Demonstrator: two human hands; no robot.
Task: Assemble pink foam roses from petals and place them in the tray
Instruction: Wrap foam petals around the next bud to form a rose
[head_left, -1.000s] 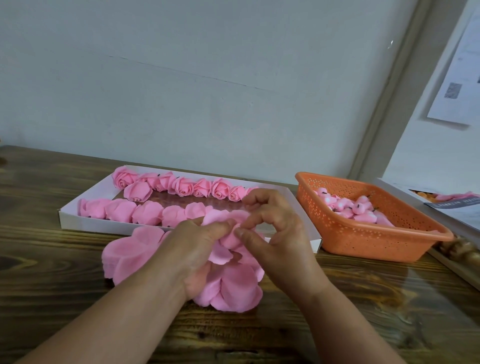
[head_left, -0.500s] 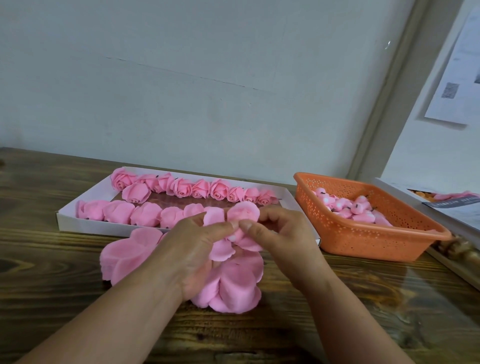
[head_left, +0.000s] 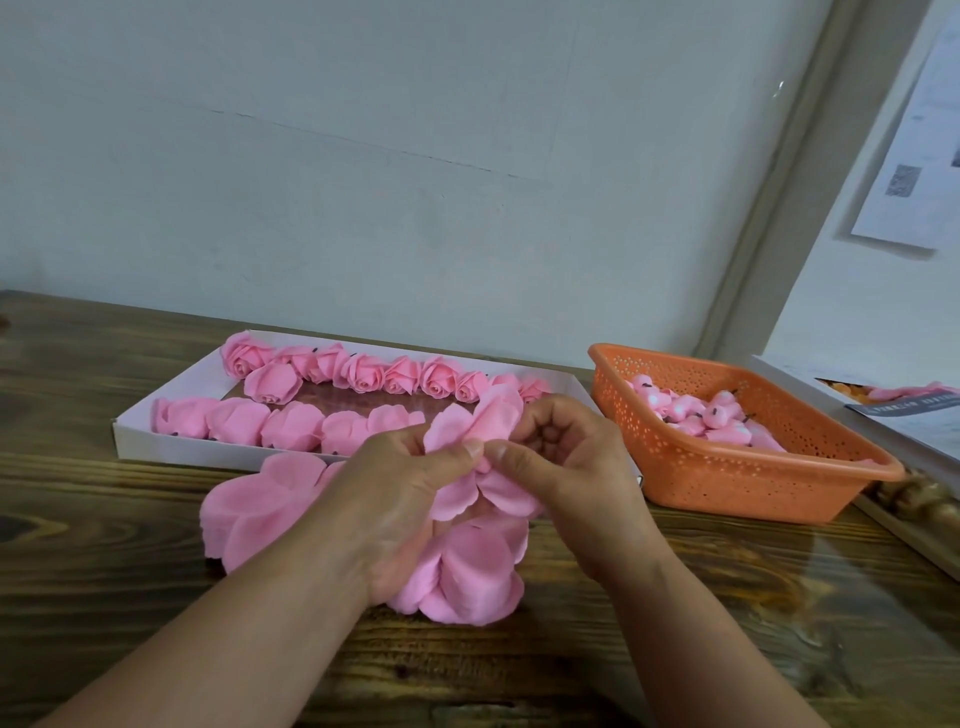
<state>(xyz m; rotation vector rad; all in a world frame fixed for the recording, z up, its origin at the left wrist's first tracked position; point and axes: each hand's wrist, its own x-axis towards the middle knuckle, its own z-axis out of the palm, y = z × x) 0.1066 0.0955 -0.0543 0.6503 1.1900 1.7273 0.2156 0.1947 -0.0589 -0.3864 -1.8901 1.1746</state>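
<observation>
My left hand (head_left: 402, 499) and my right hand (head_left: 563, 467) meet over the table, thumbs almost touching, and both pinch a pink foam petal piece (head_left: 480, 426) whose lobes fan up and down between them. Under the hands lies a stack of loose pink petals (head_left: 467, 571), with another stack (head_left: 254, 504) to the left. Behind stands the white tray (head_left: 156, 447) holding two rows of finished pink roses (head_left: 363, 371).
An orange perforated basket (head_left: 753, 478) with several small pink rose buds (head_left: 696, 415) stands at the right on the wooden table (head_left: 104, 597). Papers and a leaflet (head_left: 904, 410) lie at the far right. A pale wall rises behind.
The petal piece has been lifted and spread between my fingertips. My right hand has opened outward slightly, uncovering the last roses in the back row.
</observation>
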